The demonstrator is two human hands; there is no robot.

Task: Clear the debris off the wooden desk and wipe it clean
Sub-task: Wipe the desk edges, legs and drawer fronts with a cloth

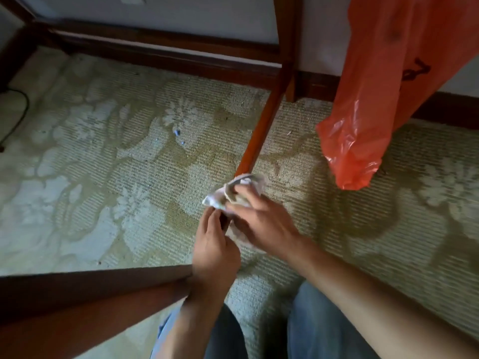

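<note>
1. At centre frame our two hands, left hand (215, 244) and right hand (261, 221), meet on the crumpled paper (233, 190) above the carpet (103, 177).
2. Upper right, the plastic bag (375, 99) hangs beside the desk leg (261, 130).
3. Lower left, the desk edge (90, 288).

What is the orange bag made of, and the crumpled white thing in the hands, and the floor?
The orange bag looks like thin plastic film: glossy, see-through, creased. The crumpled wad gripped by the right hand and pinched by the left hand seems paper or thin wrapper; blur leaves that open. The floor is woven carpet, matte and ribbed, with pale flowers.
</note>
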